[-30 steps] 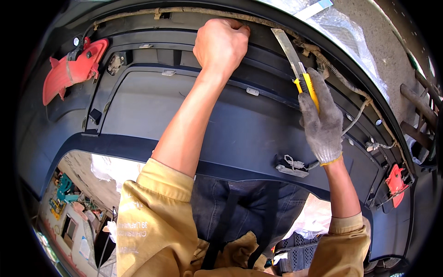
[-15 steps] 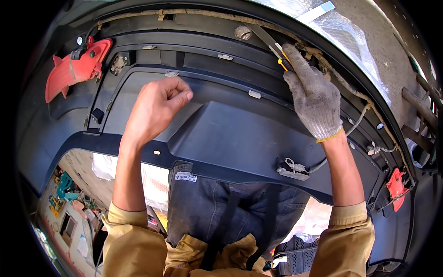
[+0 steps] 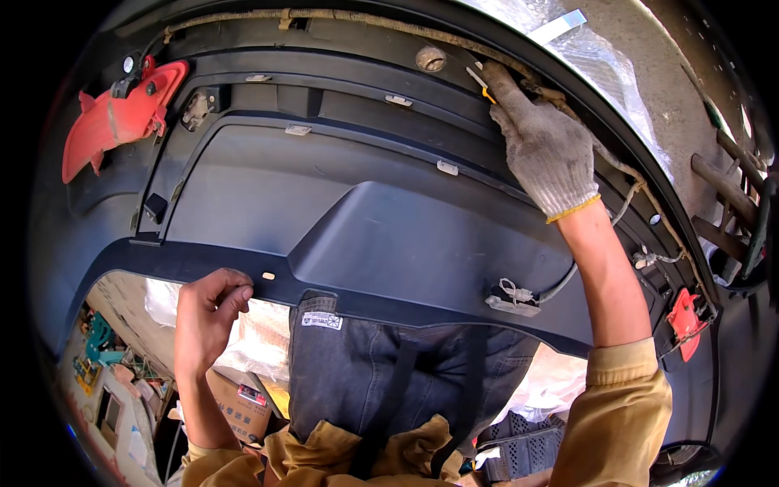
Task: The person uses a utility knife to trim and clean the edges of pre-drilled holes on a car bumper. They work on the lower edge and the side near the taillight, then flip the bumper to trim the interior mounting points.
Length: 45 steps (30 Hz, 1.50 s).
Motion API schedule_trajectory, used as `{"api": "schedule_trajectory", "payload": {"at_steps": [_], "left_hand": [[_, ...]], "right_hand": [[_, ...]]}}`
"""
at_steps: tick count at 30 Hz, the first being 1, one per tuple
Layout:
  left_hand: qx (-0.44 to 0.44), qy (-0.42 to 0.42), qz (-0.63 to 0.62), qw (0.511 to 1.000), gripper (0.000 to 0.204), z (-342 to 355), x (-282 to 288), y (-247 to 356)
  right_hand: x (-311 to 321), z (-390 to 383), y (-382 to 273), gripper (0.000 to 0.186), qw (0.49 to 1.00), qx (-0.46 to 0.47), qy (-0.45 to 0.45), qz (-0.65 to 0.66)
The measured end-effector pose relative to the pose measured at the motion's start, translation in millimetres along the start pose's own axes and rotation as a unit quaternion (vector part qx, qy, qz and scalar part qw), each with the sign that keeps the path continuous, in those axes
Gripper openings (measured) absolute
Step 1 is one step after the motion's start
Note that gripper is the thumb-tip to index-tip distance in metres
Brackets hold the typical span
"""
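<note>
A large black car bumper cover (image 3: 227,187) lies across my lap, inner side up. My right hand (image 3: 552,154), in a grey knitted glove with a yellow cuff, is closed around a slim tool with yellow and pale parts (image 3: 488,95); most of it is hidden by the fingers. It rests at the far rim, by a taped wiring harness (image 3: 357,15) and right of a round sensor hole (image 3: 430,58). Bare, my left hand (image 3: 207,312) hovers at the near edge beside a small oblong hole (image 3: 268,276). Its thumb and fingers are pinched; anything between them is hidden.
Red lamps (image 3: 122,114) (image 3: 684,325) sit at both ends of the cover. A wired connector (image 3: 513,302) hangs on the near right. Clear plastic wrap (image 3: 617,73) covers the ground beyond. At lower left are a cardboard box (image 3: 235,410) and scattered tools (image 3: 97,341).
My left hand has dropped from above the panel to its near edge. My right hand has shifted slightly left and away with the slim tool, which shows less now.
</note>
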<state>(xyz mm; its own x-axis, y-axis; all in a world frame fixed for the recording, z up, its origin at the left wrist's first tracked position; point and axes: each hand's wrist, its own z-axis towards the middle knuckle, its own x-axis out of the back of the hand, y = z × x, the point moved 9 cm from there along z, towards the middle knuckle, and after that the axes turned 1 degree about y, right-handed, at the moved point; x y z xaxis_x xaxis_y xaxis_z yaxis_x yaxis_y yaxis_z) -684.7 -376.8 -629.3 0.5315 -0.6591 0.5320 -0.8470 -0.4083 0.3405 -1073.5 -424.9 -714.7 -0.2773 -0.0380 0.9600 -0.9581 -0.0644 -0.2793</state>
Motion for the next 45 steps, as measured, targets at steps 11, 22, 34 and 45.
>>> {"api": "schedule_trajectory", "payload": {"at_steps": [11, 22, 34, 45], "left_hand": [[-0.006, -0.045, -0.065, 0.997, 0.004, -8.7, -13.3, -6.4], [-0.046, -0.057, -0.074, 0.995, 0.012, -6.1, -20.0, 17.4], [-0.219, 0.055, -0.019, 0.974, 0.011, 27.8, -3.3, 94.5], [-0.285, 0.18, 0.144, 0.93, 0.024, 170.6, -99.5, 226.9]], "right_hand": [[-4.6, 4.4, 1.6, 0.041, 0.998, 0.058, 0.008, 0.025], [-11.0, 14.6, -7.8, 0.046, 0.997, 0.04, -0.063, 0.03], [14.2, -5.5, 10.3, 0.051, 0.994, 0.016, -0.004, 0.112], [30.1, -81.3, 38.7, 0.055, 0.989, -0.054, 0.007, 0.137]]}}
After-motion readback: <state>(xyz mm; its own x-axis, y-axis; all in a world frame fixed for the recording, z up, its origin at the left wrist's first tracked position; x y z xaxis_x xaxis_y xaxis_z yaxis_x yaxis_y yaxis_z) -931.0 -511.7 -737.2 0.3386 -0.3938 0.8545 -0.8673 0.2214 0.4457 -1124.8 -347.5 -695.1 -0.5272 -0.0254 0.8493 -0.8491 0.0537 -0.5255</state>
